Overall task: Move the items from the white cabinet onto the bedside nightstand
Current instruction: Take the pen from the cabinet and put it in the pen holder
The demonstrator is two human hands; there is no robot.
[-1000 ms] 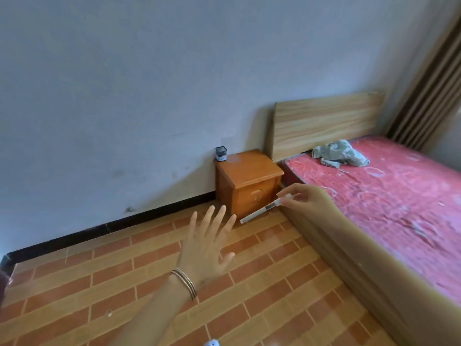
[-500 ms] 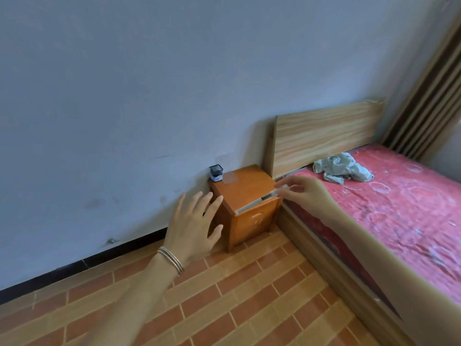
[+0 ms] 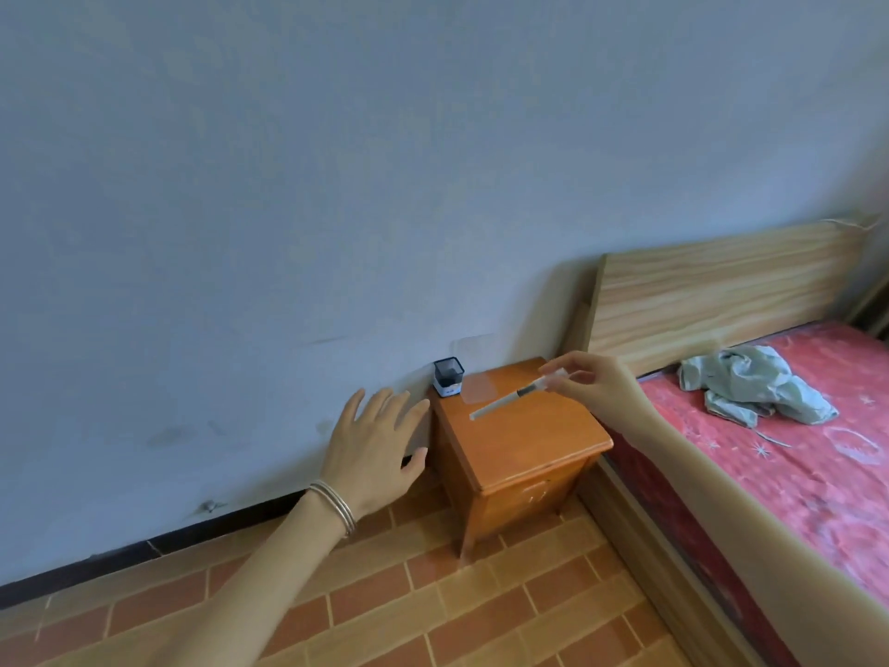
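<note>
The orange wooden nightstand (image 3: 529,445) stands against the wall beside the bed. My right hand (image 3: 594,385) pinches the end of a white pen (image 3: 505,402) and holds it slanted just above the nightstand's top. A small black mesh pen holder (image 3: 448,376) stands at the nightstand's back left corner, with a clear plastic piece (image 3: 481,391) lying next to it. My left hand (image 3: 373,447), with thin bracelets on the wrist, hovers with fingers spread, left of the nightstand. The white cabinet is out of view.
A bed with a red patterned mattress (image 3: 793,454) and wooden headboard (image 3: 721,291) fills the right side. A crumpled grey-green cloth (image 3: 750,385) lies on it. A blue-grey wall rises behind; brick-patterned floor tiles (image 3: 433,613) lie below.
I have come closer to the nightstand. My right hand has carried the pen from the nightstand's front edge to above its top. My left hand moved up alongside its left side.
</note>
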